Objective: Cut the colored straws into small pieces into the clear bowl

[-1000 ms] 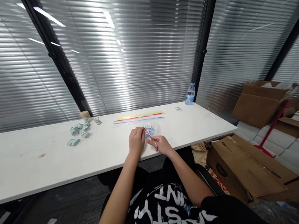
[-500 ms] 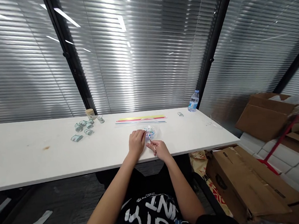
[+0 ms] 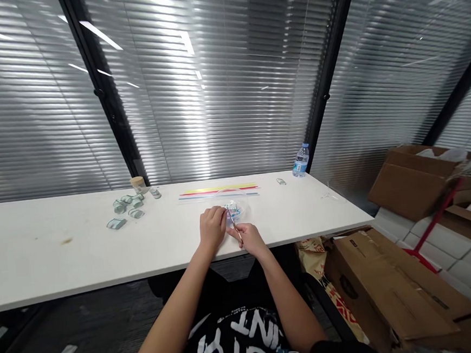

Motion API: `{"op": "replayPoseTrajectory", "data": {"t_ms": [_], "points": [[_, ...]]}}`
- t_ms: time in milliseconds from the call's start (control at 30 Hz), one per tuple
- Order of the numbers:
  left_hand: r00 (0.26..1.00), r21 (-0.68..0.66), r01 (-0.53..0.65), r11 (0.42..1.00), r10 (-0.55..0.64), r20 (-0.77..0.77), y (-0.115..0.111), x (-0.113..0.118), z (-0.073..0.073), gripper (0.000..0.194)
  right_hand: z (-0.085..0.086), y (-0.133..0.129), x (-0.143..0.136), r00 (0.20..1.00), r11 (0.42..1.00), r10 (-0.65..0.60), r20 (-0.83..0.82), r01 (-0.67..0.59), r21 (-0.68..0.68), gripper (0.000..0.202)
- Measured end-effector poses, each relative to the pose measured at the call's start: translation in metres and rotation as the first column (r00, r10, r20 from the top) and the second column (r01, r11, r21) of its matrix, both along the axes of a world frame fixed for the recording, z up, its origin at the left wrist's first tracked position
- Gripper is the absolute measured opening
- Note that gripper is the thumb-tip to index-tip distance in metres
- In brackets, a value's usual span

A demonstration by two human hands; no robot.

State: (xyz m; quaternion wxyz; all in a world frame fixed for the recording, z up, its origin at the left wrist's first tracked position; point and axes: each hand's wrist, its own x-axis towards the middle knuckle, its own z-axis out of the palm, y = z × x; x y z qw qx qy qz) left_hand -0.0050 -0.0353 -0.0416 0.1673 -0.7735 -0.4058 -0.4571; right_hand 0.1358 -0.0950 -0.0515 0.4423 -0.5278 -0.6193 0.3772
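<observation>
My right hand (image 3: 249, 237) is closed round a slim pair of metal scissors (image 3: 233, 220), whose blades point up and away from me. Close by on the left, my left hand (image 3: 213, 226) has its fingers pinched together near the blade tips; whatever lies between them is too small to make out. Just beyond both hands stands a clear plastic bowl (image 3: 244, 211) with small blue, purple and green pieces (image 3: 232, 208) in it. Behind the bowl, long thin yellow, red and blue sticks or straws (image 3: 218, 191) lie side by side across the white table (image 3: 175, 241).
Several small greenish wrapped rolls (image 3: 119, 207) lie at the left beside a jar with a wooden-looking lid (image 3: 138, 184). A water bottle (image 3: 300, 161) stands at the back right near another small roll (image 3: 280, 181). Cardboard boxes (image 3: 402, 277) are on the floor to the right.
The view has shifted slightly. Both hands keep nearly the same pose over the table's front, with the scissors still in the right hand.
</observation>
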Motion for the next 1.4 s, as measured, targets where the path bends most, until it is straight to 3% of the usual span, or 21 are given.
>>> {"op": "replayPoseTrajectory", "data": {"t_ms": [433,900,1100,1233,1400], "points": [[1.0,-0.04,0.004,0.999,-0.003,0.009,0.0,0.0,-0.002,0.018,-0.003,0.001,-0.001,1.0,1.0,-0.01,-0.013,0.01,0.014,0.047],[0.998,-0.029,0.015,0.999,-0.013,0.062,-0.002,-0.001,0.001,0.017,0.0,-0.002,0.006,0.975,0.999,0.038,-0.217,-0.04,-0.004,0.047],[0.998,-0.014,0.012,1.0,-0.011,0.065,0.0,-0.002,0.0,0.018,-0.007,0.002,0.011,0.919,0.999,0.021,-0.393,-0.007,0.037,0.047],[0.997,-0.006,0.009,1.0,-0.008,0.081,-0.001,-0.002,0.001,0.019,-0.005,0.007,0.023,0.855,0.999,-0.049,-0.517,0.036,-0.036,0.051],[0.991,0.015,-0.016,1.0,0.014,0.131,-0.001,-0.002,0.002,0.02,0.004,0.027,0.064,0.87,0.98,-0.182,-0.459,0.2,-0.009,0.055]]}}
